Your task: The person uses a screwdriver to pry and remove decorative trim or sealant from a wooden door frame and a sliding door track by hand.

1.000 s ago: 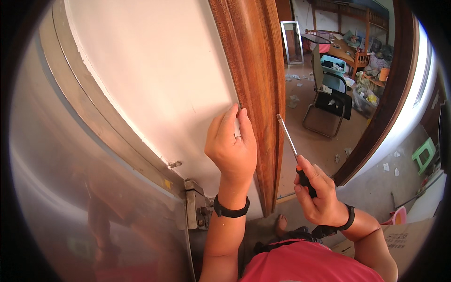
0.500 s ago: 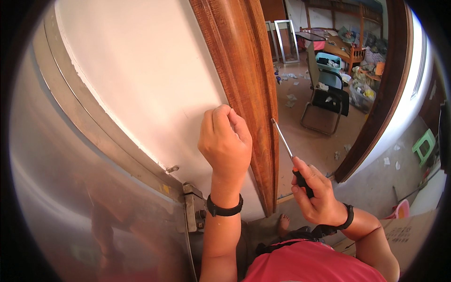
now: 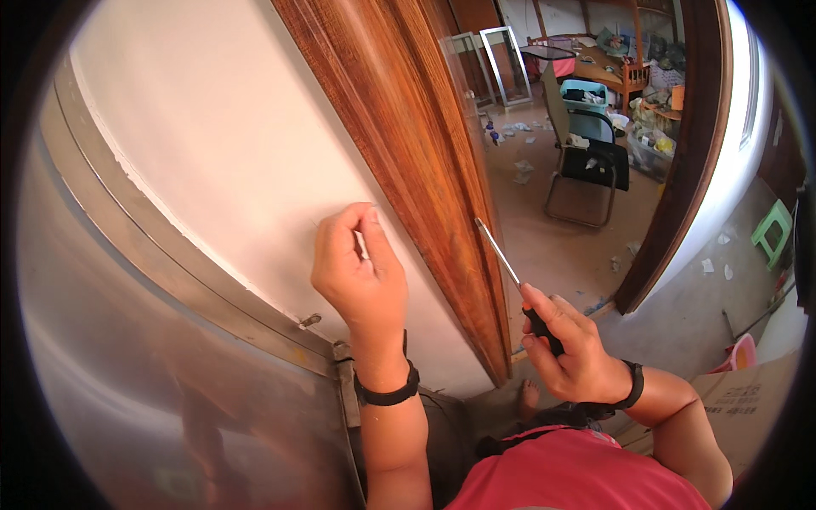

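My left hand (image 3: 355, 274) is raised against the white wall (image 3: 229, 144), fingers curled and pinching something small that I cannot make out, just left of the brown wooden door frame (image 3: 408, 144). A black band circles that wrist. My right hand (image 3: 568, 344) grips the black handle of a screwdriver (image 3: 510, 272). Its thin metal shaft points up and left, with the tip close to the edge of the wooden frame.
A shiny metal door (image 3: 144, 374) with a hinge fills the lower left. Through the doorway stands a black folding chair (image 3: 586, 166), with cluttered tables and litter on the floor behind it. A green stool (image 3: 773, 229) and a cardboard box (image 3: 748, 399) are at the right.
My left hand has slid left off the wooden frame onto the white wall. The screwdriver in my right hand has stayed near the frame's edge.
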{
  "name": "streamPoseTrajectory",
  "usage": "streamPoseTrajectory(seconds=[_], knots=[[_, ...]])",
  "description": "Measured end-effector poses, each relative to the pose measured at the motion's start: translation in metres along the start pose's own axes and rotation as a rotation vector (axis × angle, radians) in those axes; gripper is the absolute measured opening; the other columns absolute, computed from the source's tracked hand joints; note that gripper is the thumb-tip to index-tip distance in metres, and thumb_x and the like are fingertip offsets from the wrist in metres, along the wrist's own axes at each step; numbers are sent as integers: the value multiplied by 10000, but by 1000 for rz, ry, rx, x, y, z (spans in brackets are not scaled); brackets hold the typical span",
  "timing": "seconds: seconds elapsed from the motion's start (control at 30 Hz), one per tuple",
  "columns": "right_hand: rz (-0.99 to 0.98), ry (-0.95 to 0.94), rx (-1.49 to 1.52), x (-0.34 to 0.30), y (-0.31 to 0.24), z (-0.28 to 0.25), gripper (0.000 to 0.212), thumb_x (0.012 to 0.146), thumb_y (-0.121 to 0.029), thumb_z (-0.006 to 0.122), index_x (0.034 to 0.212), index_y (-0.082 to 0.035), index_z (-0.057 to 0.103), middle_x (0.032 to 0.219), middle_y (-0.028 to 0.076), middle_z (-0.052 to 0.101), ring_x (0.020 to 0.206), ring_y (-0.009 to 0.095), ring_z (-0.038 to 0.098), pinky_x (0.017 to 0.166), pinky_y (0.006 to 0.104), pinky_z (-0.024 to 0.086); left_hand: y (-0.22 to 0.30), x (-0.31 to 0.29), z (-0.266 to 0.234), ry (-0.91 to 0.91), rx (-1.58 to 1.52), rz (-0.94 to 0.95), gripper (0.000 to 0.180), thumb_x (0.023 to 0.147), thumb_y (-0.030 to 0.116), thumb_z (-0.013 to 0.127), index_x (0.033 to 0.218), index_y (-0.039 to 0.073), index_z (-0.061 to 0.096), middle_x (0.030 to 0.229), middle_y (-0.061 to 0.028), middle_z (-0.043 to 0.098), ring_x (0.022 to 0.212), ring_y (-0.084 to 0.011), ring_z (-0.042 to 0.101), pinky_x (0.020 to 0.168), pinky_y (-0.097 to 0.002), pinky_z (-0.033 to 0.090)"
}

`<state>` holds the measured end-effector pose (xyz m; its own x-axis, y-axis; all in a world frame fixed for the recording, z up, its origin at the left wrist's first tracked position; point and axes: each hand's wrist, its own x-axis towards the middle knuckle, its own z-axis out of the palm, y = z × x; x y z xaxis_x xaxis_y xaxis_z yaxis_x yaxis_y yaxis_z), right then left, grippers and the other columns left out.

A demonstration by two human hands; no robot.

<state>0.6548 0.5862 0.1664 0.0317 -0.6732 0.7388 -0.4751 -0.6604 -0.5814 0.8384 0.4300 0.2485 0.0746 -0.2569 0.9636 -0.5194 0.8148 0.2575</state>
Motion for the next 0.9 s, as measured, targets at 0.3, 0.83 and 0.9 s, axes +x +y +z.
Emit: streamPoseTrajectory(seconds=[0.3,0.83,0.9], knots=[[4,1,-10,-1,-3,-3,647,836,94,620,1452,48,428,927,166,609,745,273,579,669,348,493,12,-11,7,-21,59,-28,88,875,30,721,935,-34,711,750,-67,662,605,-119,550,549,-254,444],[102,86,-80,-37,29,-55,641,847,96,603,1461,1,448,985,125,612,735,215,552,695,316,477,11,-24,4,-87,-19,-176,99,952,61,611,926,-24,655,785,-46,649,683,-118,578,640,-269,485],[116,85,-85,-45,30,-61,640,847,99,597,1462,6,447,987,120,609,730,196,543,689,304,470,14,-34,-2,-87,-10,-225,101,963,61,606,948,-23,660,816,-39,645,730,-112,576,678,-253,483]])
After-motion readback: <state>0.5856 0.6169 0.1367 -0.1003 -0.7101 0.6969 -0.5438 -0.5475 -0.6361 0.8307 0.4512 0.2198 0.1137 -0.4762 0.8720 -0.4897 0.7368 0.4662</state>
